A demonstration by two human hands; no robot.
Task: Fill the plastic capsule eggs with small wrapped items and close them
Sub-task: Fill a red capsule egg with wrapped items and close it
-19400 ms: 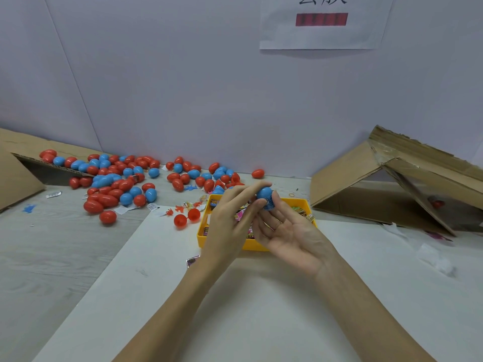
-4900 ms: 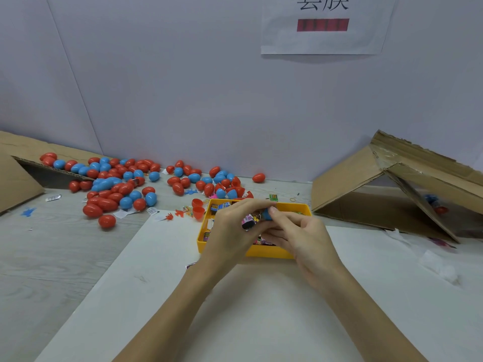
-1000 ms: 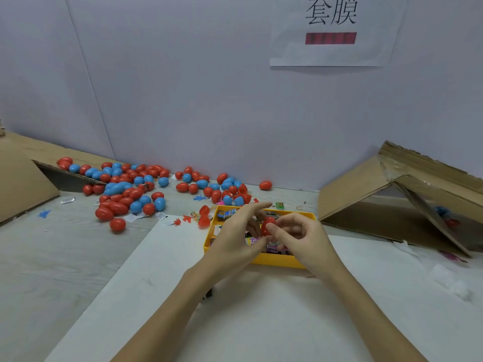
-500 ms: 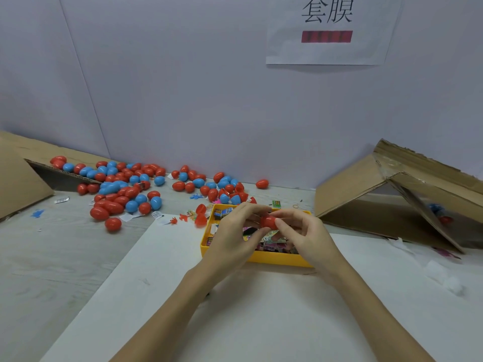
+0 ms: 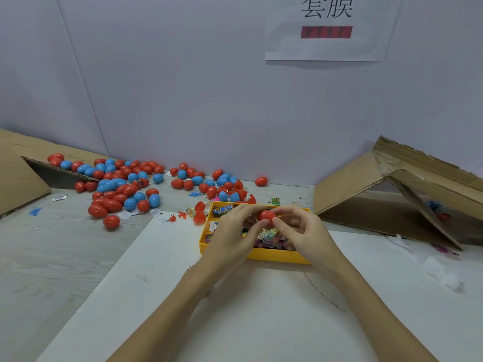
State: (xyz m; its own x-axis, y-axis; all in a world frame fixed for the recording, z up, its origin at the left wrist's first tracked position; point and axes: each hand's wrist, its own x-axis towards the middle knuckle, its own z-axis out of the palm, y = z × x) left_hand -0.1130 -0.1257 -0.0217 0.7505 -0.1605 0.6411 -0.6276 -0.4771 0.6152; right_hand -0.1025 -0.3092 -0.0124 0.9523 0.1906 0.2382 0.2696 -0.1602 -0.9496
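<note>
Two bare forearms reach forward over a white surface (image 5: 235,322). The left hand (image 5: 232,236) and right hand (image 5: 305,233) meet, each grip pinching one red egg (image 5: 266,215) above a yellow tray (image 5: 274,257) of wrapped items (image 5: 266,235). Beyond, loose red and blue eggs (image 5: 125,189) lie scattered.

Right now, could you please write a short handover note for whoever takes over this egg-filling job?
Hands: left hand and right hand both pinch one red egg above the yellow tray.
Things: wrapped items lie in the tray; loose red and blue eggs are piled far left on the table; two open red halves lie beside the tray.
Done: the held egg looks closed or nearly so.
Left: confirm the held egg is shut.
</note>
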